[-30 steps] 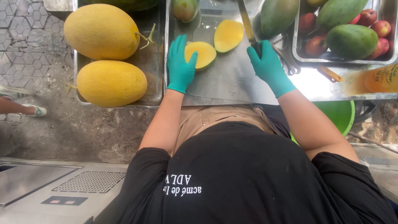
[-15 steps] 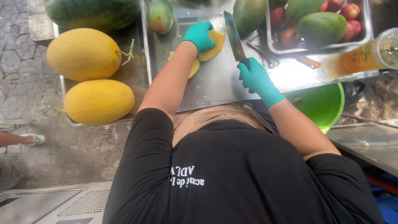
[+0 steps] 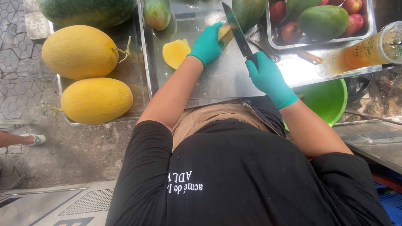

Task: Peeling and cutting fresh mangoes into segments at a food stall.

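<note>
You stand at a steel counter [image 3: 217, 81] in bright daylight, with strong glare on its right part. To the left, a metal tray [image 3: 138, 90] sits over rough grey ground [image 3: 79, 150], and hexagon paving [image 3: 16, 62] runs along the far left. Near left lies a steel panel [image 3: 50, 205] with a perforated grille. To the right, a green tub [image 3: 324, 100] sits below the counter beside a steel shelf [image 3: 377, 142].

Both hands wear snug teal gloves: the left hand [image 3: 207, 45] and the right hand [image 3: 268, 78] are covered to the wrist, where each cuff ends in a plain edge. The forearms are bare. The torso carries a black short-sleeved shirt with small white lettering across the front (seen upside down from above), above tan trousers at the waist.
</note>
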